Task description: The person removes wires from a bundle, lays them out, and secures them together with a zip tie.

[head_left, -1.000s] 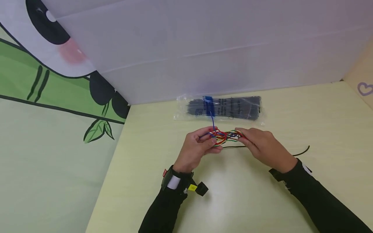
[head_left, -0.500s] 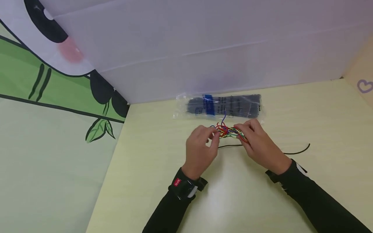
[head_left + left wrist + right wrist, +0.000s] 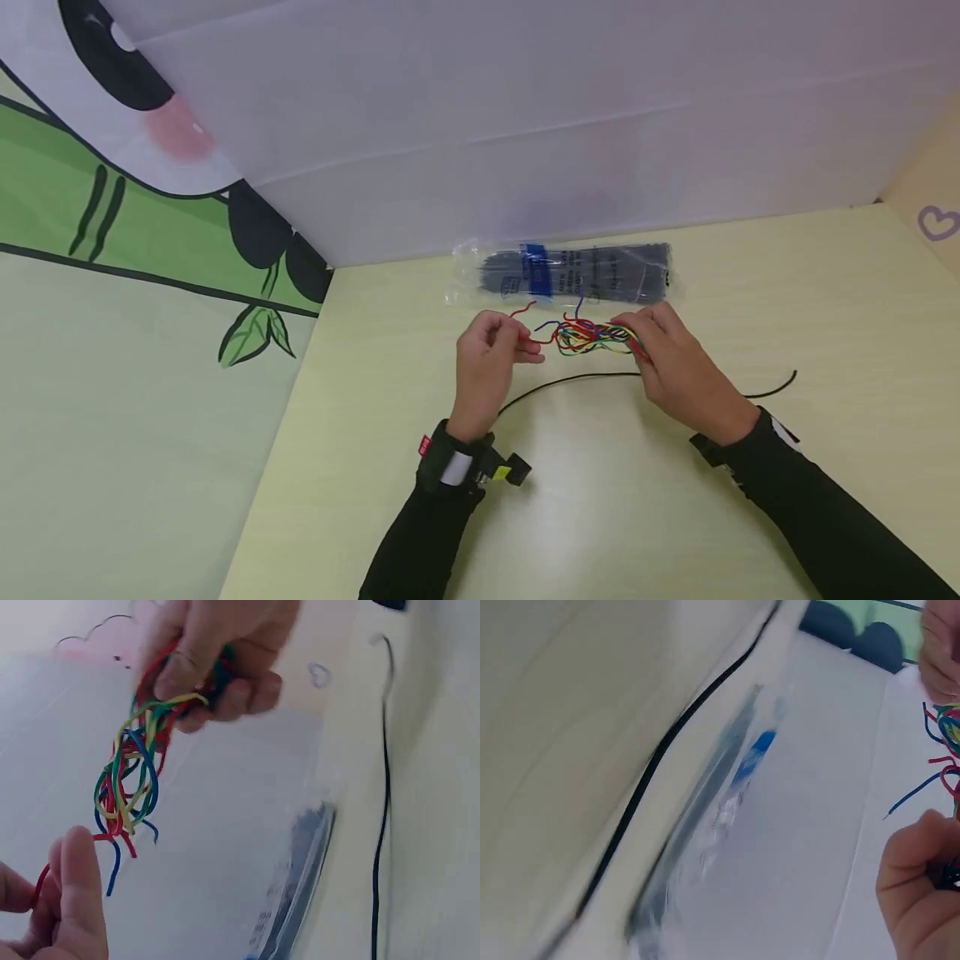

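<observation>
The right hand (image 3: 686, 375) is closed on one end of a bunch of thin wires (image 3: 592, 336), red, blue, green and yellow. The bunch is up over the desk (image 3: 360, 467), toward its back edge. The left hand (image 3: 487, 371) pinches a red wire (image 3: 102, 837) that sticks out of the bunch's other end. Lower down, a bendy black wire (image 3: 662, 750) lies on the desk, one tip toward the right edge. Close to the back edge lies a clear bag (image 3: 600, 273) with long gray things inside.
</observation>
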The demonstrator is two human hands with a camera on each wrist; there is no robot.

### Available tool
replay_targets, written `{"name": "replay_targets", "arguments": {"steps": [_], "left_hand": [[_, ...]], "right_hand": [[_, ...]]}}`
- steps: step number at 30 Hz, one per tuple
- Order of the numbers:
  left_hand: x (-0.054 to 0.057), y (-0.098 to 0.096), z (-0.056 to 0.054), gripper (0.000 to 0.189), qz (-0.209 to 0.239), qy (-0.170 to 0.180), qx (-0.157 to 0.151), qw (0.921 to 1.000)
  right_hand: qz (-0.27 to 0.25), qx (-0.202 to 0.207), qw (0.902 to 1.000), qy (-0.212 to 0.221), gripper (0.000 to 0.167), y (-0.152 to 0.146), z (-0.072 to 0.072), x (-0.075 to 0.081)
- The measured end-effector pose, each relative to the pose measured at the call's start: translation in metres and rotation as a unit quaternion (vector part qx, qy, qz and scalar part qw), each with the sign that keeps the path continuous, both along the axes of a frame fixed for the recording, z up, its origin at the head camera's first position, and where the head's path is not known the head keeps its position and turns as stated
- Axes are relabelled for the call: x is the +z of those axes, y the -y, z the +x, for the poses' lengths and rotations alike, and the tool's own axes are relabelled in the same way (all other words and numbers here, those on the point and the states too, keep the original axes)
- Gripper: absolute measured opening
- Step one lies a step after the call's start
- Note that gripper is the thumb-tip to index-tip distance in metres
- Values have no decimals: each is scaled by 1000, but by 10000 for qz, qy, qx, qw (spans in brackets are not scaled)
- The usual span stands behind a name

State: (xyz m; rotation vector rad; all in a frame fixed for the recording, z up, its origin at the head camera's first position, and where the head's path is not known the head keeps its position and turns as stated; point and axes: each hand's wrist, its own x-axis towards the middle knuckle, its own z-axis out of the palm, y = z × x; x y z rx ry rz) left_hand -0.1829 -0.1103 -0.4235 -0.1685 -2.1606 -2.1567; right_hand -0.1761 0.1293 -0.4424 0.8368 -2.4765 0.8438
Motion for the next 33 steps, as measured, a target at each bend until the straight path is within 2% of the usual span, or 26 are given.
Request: {"name": "replay_targets", "arguments": {"steps": [1, 2, 3, 5, 7, 8, 9, 10, 11, 12, 14, 15, 16, 17, 18, 19, 21, 22, 23, 24, 25, 26, 28, 30, 33], "left_hand": [[2, 3, -1, 16, 685, 404, -9, 9968], [3, 5, -2, 16, 1265, 703, 4, 9895], [5, 6, -3, 15, 1812, 940, 11, 9789], [8, 9, -3, 14, 2762, 1253, 49, 9529], [11, 11, -4, 14, 3332, 1306, 92, 9337], [11, 13, -5, 14, 3470, 1303, 74, 9287], [12, 15, -6, 14, 3506, 1304, 20, 9274], [12, 16, -8, 14, 3432, 1325, -75, 9299], [11, 18, -9, 13, 3267, 1339, -167, 9354], [11, 20, -11, 12, 3001, 1310, -246, 9445], [7, 21, -13, 5, 2182, 1032, -255, 9701], [5, 21, -14, 4, 1573, 738, -141, 9847], [3, 21, -14, 10, 814, 303, 57, 9962], [1, 19, -13, 16, -16, -197, 356, 9992], [0, 17, -11, 20, -879, -742, 699, 9909], [-1, 14, -9, 23, -1689, -1296, 1039, 9715], [-1, 8, -3, 23, -2959, -2296, 1481, 9153], [1, 5, 0, 19, -3318, -2666, 1474, 8928], [3, 2, 3, 17, -3515, -2875, 1304, 8814], [4, -1, 5, 17, -3626, -2958, 1047, 8775], [5, -4, 6, 19, -3673, -2898, 752, 8806], [6, -6, 8, 22, -3657, -2717, 471, 8889], [6, -8, 9, 31, -3522, -2093, 54, 9122], [4, -10, 9, 40, -3369, -1450, -197, 9301], [0, -12, 8, 45, -3085, -842, -365, 9468]], "right_hand": [[-213, 0, 9995, 226, 31, -1, 1, 2], [-497, 46, 9976, 478, 30, -1, 2, 4], [-773, 120, 9943, 723, 28, -1, 3, 6], [-1259, 343, 9848, 1149, 25, -1, 5, 9], [-1528, 700, 9758, 1397, 23, -1, 7, 13], [-1551, 883, 9738, 1412, 21, -1, 7, 15], [-1503, 1043, 9737, 1358, 22, -2, 8, 17], [-1423, 1171, 9752, 1228, 24, -3, 8, 18], [-1310, 1249, 9782, 1017, 27, -4, 9, 20], [-1163, 1264, 9824, 735, 30, -5, 9, 21], [-749, 1114, 9909, 65, 37, -7, 8, 20], [-522, 1000, 9933, -251, 41, -8, 8, 19], [-279, 883, 9941, -568, 45, -7, 7, 18], [-33, 783, 9933, -848, 49, -7, 6, 16], [199, 718, 9913, -1084, 50, -6, 5, 14], [397, 676, 9889, -1266, 51, -5, 4, 12], [643, 617, 9846, -1507, 50, -3, 2, 8], [700, 595, 9827, -1610, 49, -2, 2, 6], [703, 574, 9812, -1704, 47, -1, 1, 5], [689, 543, 9798, -1795, 43, 0, 0, 4], [690, 499, 9782, -1892, 39, 1, 0, 3], [687, 468, 9764, -1993, 35, 2, -1, 2], [678, 429, 9724, -2193, 33, 5, -1, 1], [714, 424, 9684, -2351, 35, 8, -2, 0], [762, 469, 9651, -2463, 35, 13, -2, -2]]}}
